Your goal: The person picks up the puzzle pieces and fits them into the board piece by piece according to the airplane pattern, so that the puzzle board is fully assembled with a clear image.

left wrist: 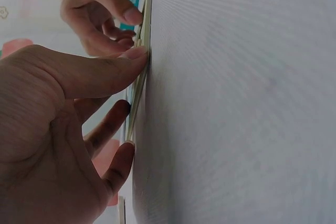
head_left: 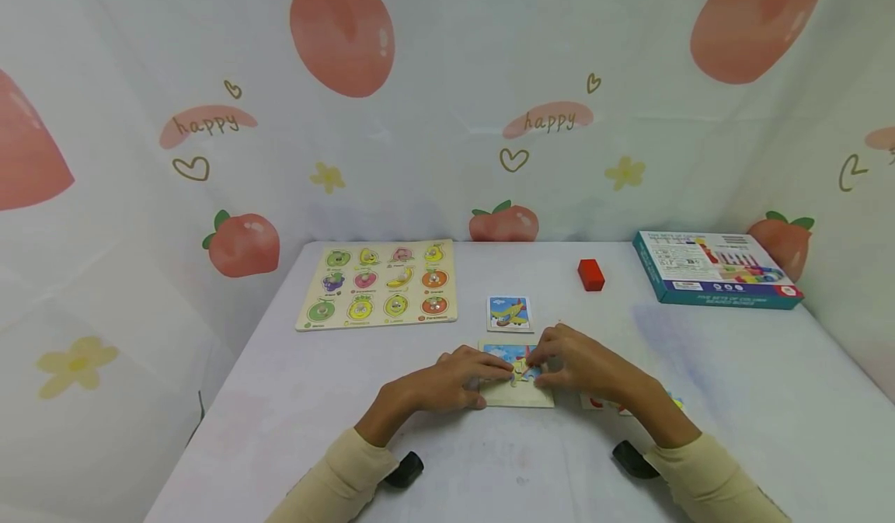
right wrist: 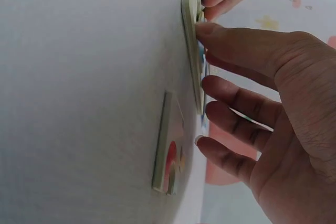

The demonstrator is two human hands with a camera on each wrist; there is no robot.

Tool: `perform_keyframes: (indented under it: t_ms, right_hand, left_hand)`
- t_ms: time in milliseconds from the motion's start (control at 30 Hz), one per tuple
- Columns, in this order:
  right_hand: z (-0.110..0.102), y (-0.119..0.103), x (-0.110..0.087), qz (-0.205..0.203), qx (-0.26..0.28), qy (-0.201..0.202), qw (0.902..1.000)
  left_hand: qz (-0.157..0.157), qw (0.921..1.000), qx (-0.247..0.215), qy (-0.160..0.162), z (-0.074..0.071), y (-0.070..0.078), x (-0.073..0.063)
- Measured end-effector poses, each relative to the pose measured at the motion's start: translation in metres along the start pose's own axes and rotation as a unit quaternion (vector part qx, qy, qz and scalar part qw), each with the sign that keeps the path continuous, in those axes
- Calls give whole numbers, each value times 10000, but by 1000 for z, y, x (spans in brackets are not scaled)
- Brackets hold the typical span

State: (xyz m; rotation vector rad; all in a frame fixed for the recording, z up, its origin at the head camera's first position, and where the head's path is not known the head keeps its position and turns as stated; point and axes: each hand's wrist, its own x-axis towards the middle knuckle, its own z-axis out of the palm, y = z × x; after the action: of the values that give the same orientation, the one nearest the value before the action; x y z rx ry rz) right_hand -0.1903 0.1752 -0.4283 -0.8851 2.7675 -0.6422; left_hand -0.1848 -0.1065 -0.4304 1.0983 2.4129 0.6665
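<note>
A small wooden puzzle board [head_left: 517,399] with a blue and yellow picture lies in front of me. My left hand [head_left: 457,379] touches it from the left, fingertips over the picture and thumb by the near left corner. From the right, my right hand [head_left: 569,360] rests its index fingertip on the yellow part of the picture. In the right wrist view its thumb [right wrist: 210,29] lies at the board's edge and the other fingers stay loosely spread. Just behind the board is a square picture [head_left: 509,315] of a yellow airplane.
A fruit peg puzzle [head_left: 377,284] lies at the back left. A red block [head_left: 590,274] stands behind the airplane picture, and a teal-sided box [head_left: 720,268] sits at the back right. Flat pieces [right wrist: 167,150] with red designs lie partly under my right forearm.
</note>
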Motion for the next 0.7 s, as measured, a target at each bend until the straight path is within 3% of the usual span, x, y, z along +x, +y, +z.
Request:
perform_keyframes:
  t_ms: [700]
  right_hand:
    - [4, -2, 0, -266, -68, 94, 9996]
  left_hand:
    - [-8, 10000, 45, 7, 0, 1, 0]
